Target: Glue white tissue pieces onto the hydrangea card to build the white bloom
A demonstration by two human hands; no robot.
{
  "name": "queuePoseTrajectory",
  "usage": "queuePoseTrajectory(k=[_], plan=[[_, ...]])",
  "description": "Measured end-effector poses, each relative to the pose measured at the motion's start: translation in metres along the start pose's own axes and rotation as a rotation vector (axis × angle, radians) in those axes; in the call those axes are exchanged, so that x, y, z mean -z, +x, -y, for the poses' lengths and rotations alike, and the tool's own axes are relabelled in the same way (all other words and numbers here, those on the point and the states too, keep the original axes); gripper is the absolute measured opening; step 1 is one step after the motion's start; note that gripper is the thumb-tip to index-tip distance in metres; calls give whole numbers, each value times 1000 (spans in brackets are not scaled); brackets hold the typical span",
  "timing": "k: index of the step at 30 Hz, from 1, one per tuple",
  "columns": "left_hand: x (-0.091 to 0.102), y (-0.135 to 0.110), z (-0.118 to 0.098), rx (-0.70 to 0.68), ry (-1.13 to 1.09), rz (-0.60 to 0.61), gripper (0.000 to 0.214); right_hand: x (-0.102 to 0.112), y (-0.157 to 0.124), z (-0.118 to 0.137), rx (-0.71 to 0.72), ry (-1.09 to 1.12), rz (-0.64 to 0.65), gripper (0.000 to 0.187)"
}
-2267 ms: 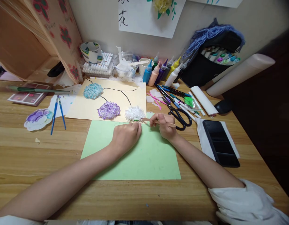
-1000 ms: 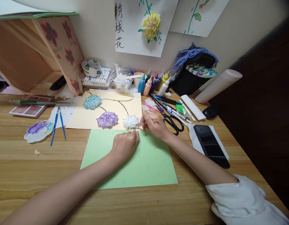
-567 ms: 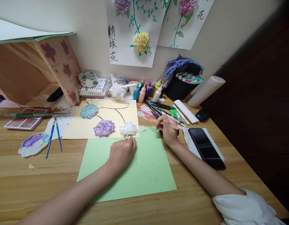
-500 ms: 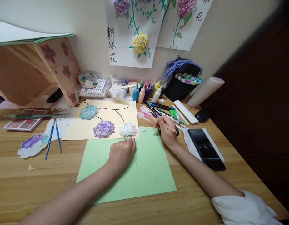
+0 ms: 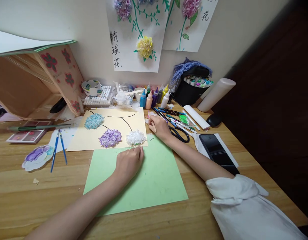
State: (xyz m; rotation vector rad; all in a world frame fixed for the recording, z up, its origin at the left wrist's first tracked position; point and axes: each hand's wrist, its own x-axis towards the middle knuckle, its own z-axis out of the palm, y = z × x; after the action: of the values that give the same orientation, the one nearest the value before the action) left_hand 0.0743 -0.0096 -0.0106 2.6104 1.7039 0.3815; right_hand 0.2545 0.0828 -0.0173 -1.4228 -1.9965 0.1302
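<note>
On the wooden bench (image 5: 44, 206), the white flower (image 5: 136, 137) lay at the cream sheet's (image 5: 80, 141) near right corner; the left hand (image 5: 129, 161) was curled into a fist just below, any grip hidden; the right hand (image 5: 160, 128) pinched a wooden stick (image 5: 154, 126) beside the sheet; a forward nudge from that fist could have crushed the flower.

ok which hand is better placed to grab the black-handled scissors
Probably the right hand: it is nearer the scissors, though holding a wooden stick; the left hand is by the white flower.
</note>
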Motion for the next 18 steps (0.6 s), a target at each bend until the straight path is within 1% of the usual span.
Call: queuePoseTrajectory(k=[3,5,9,12,14,17,18], plan=[[0,0,0,0,4,-4,40,12,-16,13,-25,123,-119,10],[0,0,0,-2,6,1,40,19,-33,24,-37,205,-140,9],[-1,0,-1,4,17,-6,39,22,-63,41,-16,290,-33,9],[-1,-1,0,0,20,-9,38,21,-72,44,-1,324,32,6],[-2,-1,0,-4,26,-23,37,22,-75,42,-13,379,21,14],[-2,-1,1,-13,53,-67,36,26,-77,36,-31,535,-66,39],[-2,-1,1,-19,66,-81,36,27,-78,34,-40,588,-82,45]])
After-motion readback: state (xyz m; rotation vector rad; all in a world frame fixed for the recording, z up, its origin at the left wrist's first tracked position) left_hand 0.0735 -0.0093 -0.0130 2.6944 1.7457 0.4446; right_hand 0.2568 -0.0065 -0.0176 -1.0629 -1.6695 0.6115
